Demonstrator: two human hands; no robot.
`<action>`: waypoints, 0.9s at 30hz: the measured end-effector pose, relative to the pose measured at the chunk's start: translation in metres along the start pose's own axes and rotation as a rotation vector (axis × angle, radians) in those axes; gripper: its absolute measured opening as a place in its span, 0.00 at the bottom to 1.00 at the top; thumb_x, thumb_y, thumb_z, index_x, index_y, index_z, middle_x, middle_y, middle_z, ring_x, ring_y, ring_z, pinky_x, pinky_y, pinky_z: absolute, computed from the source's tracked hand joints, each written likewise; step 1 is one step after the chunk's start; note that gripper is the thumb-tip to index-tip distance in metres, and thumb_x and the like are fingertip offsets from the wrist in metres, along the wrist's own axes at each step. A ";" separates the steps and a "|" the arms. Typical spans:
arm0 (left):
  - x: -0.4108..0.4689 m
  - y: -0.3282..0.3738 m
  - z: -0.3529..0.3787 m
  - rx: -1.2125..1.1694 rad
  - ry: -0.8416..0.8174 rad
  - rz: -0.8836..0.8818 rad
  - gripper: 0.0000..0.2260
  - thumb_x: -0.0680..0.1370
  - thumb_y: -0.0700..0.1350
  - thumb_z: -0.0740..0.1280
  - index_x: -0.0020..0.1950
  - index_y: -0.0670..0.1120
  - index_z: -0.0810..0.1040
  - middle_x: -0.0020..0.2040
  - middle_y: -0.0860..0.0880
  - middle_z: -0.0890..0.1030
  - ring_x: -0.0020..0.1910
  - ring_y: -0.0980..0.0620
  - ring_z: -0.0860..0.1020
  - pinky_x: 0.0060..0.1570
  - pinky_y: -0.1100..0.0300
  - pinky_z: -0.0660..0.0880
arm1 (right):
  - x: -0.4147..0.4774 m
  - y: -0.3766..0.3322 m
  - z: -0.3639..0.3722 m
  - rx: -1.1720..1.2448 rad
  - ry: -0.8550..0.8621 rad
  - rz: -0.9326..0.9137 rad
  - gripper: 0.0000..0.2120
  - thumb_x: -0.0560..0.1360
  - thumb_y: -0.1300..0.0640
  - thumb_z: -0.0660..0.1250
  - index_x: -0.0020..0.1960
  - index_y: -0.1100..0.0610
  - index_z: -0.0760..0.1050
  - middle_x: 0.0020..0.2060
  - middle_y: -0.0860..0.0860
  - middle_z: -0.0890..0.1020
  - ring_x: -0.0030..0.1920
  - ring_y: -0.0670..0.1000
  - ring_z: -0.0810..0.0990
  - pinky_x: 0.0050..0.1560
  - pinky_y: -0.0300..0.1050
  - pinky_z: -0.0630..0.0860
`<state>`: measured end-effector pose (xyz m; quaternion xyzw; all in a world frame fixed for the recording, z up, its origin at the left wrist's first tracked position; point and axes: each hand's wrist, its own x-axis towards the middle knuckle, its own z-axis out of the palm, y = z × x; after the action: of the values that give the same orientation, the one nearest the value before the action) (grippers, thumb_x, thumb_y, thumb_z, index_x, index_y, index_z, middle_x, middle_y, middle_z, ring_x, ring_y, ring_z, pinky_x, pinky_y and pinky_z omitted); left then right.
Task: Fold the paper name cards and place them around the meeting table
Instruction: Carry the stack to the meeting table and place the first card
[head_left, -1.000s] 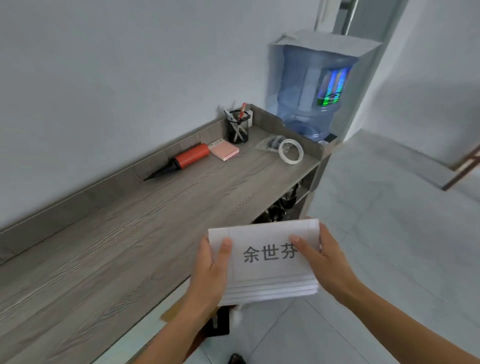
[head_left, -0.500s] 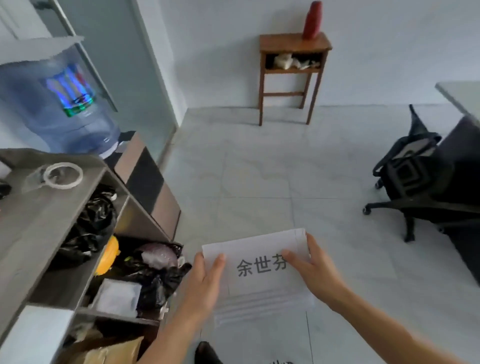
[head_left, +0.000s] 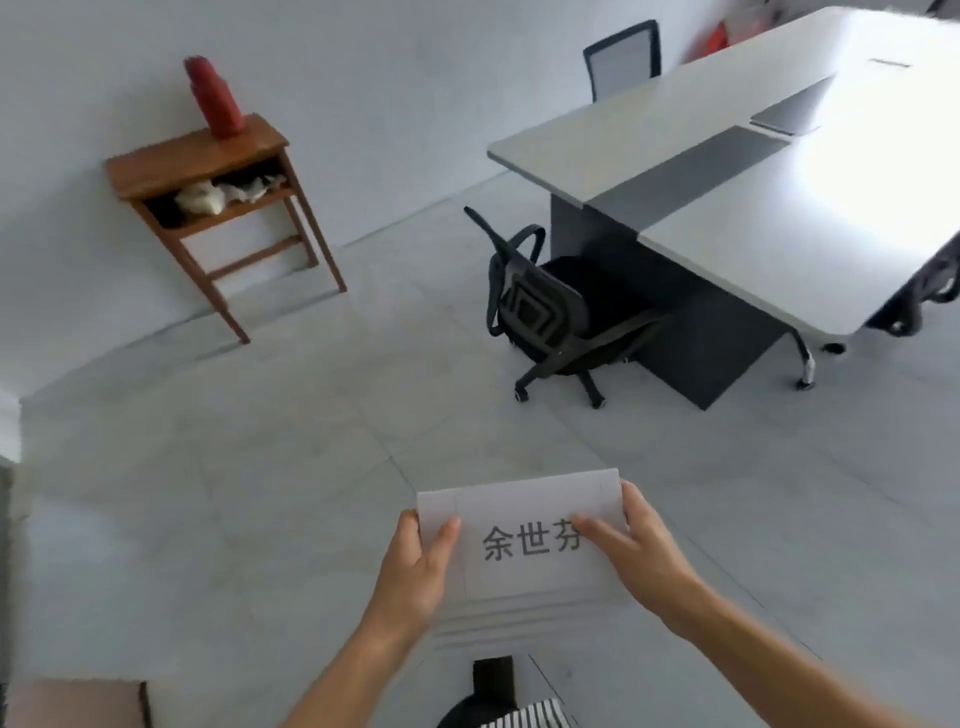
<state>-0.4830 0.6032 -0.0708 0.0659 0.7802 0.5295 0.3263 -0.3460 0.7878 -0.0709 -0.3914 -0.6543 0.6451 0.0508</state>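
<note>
Both hands hold a stack of paper name cards (head_left: 524, 506) low in the view, out in front of the body and above the pale tiled floor (head_left: 260, 493). The left hand (head_left: 415, 571) grips the stack's left edge, thumb lying on the top sheet and fingers curled beneath. The right hand (head_left: 649, 561) grips the right edge in the same way, its thumb reaching in toward the print. The top sheet faces up and shows 3 large dark characters inside a faint ruled box; the edges of the sheets under it step out below (how many there are cannot be told). The cards are flat, none yet folded.

The meeting table (head_left: 769, 244) stands well apart from the cards, at the upper right, with a white top, a dark strip (head_left: 691, 171) along its middle and a flat grey item (head_left: 795, 111) lying on it. A black office chair (head_left: 550, 317) sits just beside its near end, and another chair (head_left: 623, 57) stands at the far side. Against the wall at the left is a small wooden side table (head_left: 208, 171) with a red object (head_left: 215, 98) upright on top.
</note>
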 end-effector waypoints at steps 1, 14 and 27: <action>0.019 0.013 0.008 0.028 -0.043 0.015 0.07 0.79 0.51 0.64 0.54 0.50 0.74 0.51 0.51 0.82 0.50 0.53 0.81 0.50 0.55 0.77 | 0.010 -0.005 -0.009 0.026 0.040 0.006 0.17 0.76 0.54 0.69 0.62 0.50 0.70 0.49 0.50 0.83 0.45 0.48 0.85 0.43 0.46 0.83; 0.187 0.158 0.205 0.258 -0.538 0.119 0.05 0.79 0.48 0.63 0.54 0.51 0.74 0.49 0.50 0.83 0.46 0.54 0.83 0.42 0.60 0.79 | 0.109 -0.016 -0.176 0.273 0.497 0.050 0.16 0.75 0.56 0.69 0.61 0.51 0.71 0.49 0.51 0.84 0.43 0.47 0.85 0.38 0.39 0.81; 0.314 0.284 0.402 0.232 -0.562 0.133 0.05 0.79 0.45 0.64 0.55 0.49 0.74 0.49 0.50 0.82 0.46 0.55 0.82 0.40 0.64 0.77 | 0.273 -0.064 -0.382 0.227 0.543 0.039 0.20 0.73 0.58 0.71 0.64 0.52 0.70 0.50 0.51 0.83 0.47 0.50 0.85 0.48 0.49 0.83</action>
<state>-0.5637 1.1811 -0.0530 0.2977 0.7085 0.4181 0.4843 -0.3440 1.2620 -0.0723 -0.5537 -0.5329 0.5868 0.2551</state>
